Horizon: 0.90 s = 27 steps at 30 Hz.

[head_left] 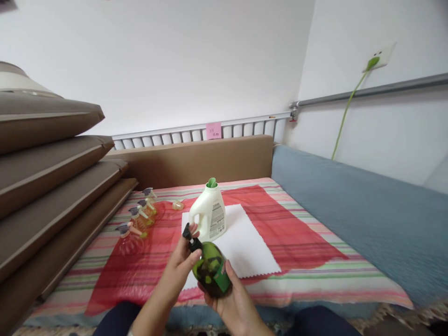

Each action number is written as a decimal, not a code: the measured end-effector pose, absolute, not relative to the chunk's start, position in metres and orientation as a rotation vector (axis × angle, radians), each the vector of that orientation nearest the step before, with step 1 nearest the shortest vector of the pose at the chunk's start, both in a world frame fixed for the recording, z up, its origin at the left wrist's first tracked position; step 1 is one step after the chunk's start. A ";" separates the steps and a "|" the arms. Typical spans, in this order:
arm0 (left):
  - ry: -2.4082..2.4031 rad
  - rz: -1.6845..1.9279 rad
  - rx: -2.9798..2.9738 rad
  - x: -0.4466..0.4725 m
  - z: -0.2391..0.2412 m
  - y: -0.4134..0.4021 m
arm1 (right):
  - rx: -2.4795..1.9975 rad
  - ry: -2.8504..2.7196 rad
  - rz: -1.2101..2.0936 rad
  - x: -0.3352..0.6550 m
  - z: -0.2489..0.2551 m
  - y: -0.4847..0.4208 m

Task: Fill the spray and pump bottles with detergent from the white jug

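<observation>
My right hand (229,298) cups the base of a dark green pump bottle (210,268) with a green label, held tilted above the near edge of the bed. My left hand (182,263) grips the bottle's neck by its black pump head (189,233). Just beyond stands a white jug (209,214) with a green cap, upright on a white cloth (245,242).
A red mesh sheet (290,228) lies over the striped bedcover (315,280). Several clear spray bottles (138,217) lie in a row at the left, with a small yellowish cap (178,205) near them. Brown cushions (52,177) are stacked at left, a blue mattress (367,214) at right.
</observation>
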State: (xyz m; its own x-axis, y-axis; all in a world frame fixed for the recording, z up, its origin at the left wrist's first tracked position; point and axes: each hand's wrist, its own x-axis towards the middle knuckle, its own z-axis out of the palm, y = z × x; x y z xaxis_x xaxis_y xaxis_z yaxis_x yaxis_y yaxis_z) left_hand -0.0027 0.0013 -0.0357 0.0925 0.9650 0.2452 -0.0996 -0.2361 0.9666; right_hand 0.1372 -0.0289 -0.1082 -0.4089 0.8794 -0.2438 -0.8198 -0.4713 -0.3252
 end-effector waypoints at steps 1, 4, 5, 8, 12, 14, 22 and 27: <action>0.922 1.299 1.351 -0.004 -0.035 0.001 | -0.471 -0.187 2.007 0.138 -0.108 -0.029; 1.020 1.343 1.321 -0.007 -0.037 0.003 | -0.491 -0.202 1.991 0.141 -0.105 -0.030; 1.065 1.411 1.331 -0.007 -0.037 0.004 | -0.497 -0.205 1.988 0.141 -0.104 -0.030; 1.072 1.486 1.356 -0.003 -0.037 0.003 | -0.522 -0.202 1.986 0.140 -0.103 -0.031; 1.022 1.439 1.277 0.001 -0.032 -0.002 | -0.525 -0.192 1.980 0.140 -0.105 -0.031; 1.038 1.545 1.225 -0.002 -0.028 -0.003 | -0.533 -0.181 1.985 0.141 -0.107 -0.030; 0.954 1.932 0.948 -0.026 -0.009 0.005 | -0.559 -0.118 2.051 0.147 -0.114 -0.024; 0.988 2.048 0.882 -0.028 -0.016 0.005 | -0.559 -0.112 2.066 0.147 -0.114 -0.022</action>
